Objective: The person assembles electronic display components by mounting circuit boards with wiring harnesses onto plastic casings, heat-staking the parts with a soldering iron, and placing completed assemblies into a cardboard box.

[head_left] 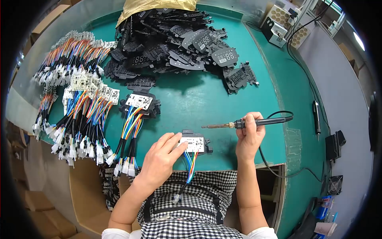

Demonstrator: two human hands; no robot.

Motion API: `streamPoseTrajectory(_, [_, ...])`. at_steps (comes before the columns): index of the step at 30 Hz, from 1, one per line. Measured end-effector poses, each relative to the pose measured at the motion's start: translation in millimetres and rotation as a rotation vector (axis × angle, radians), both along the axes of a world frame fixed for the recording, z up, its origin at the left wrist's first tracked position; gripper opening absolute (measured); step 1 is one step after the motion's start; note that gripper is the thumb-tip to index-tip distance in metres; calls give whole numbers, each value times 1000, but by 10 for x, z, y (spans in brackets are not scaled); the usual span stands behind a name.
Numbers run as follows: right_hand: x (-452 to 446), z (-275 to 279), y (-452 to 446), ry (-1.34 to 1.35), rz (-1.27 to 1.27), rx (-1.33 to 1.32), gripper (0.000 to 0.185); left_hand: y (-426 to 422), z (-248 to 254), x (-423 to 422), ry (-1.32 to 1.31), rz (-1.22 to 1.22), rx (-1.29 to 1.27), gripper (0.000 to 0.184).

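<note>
Hands (160, 158) on board (193, 144) and soldering iron (246, 122).

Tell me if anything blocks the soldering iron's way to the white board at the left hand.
Nothing visible stands between the soldering iron in the right hand and the white board; the left hand covers only the board's opposite side.

- Seeing a heap of panels (175, 47) lying at the rear of the table (187, 99), a sheet (159, 4) over its far end
- Seeing wired boards (81, 115) lying in bunches along the left
- Seeing a circuit board (192, 144) lying on a single panel (208, 146) near the front edge, with the left hand (159, 159) on its left side
- Seeing a soldering iron (238, 124) sitting in the right hand (250, 137), right of that board
- Seeing a fan (335, 185) standing farther right
</note>
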State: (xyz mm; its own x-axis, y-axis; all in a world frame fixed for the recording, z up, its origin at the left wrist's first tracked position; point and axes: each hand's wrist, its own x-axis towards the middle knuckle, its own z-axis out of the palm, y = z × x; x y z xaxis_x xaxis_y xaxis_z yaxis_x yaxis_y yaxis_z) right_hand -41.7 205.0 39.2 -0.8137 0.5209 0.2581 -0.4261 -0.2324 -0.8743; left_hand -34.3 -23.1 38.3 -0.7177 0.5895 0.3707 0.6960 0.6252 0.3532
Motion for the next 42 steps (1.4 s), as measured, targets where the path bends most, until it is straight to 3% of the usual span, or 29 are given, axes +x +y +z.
streamPoseTrajectory(10, [24,-4,0,-26,16,-18,11,-95,-5,36,-91,-11,-45,41])
streamPoseTrajectory(12, [26,9,-13,-33,13,-13,10,-60,-61,84,-100,48,41,41])
streamPoseTrajectory(26, [132,-46,31,-87,57,62,13,81,-169,179,84,109,1,41])
streamPoseTrajectory(33, [163,-32,44,-155,42,140,11,141,-141,192,33,148,39,40])
streamPoseTrajectory(36, [189,-75,38,-135,58,261,11,220,-124,232,63,183,-36,43])
streamPoseTrajectory(42, [209,-114,22,-96,80,301,13,215,-99,320,54,200,-50,68])
